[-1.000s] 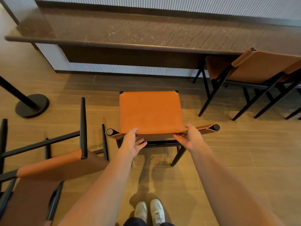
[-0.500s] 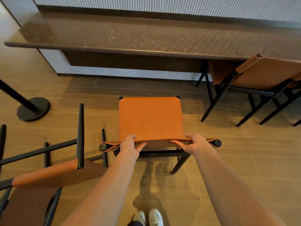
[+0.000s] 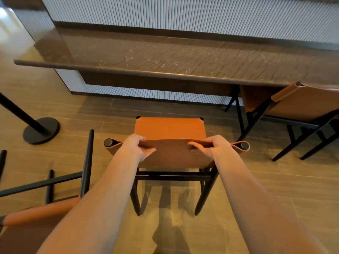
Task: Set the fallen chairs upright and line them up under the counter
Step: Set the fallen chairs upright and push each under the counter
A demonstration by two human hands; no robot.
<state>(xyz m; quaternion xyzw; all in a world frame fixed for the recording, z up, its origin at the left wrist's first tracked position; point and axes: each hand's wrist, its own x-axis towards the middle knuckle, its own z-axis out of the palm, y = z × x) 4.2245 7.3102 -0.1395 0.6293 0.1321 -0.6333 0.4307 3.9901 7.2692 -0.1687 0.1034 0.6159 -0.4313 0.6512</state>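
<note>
While both hands, left (image 3: 136, 148) and right (image 3: 212, 147), clamp the upright chair (image 3: 169, 131) by its backrest, well short of the tabletop (image 3: 165, 57) at twelve o'clock, expect stiff frame, yielding leather.

Wood-look plank floor (image 3: 275, 189); ribbed pale wall (image 3: 183, 13); black stanchion base (image 3: 41, 130).

Head view — forward, down (near counter (image 3: 165, 57))
</note>
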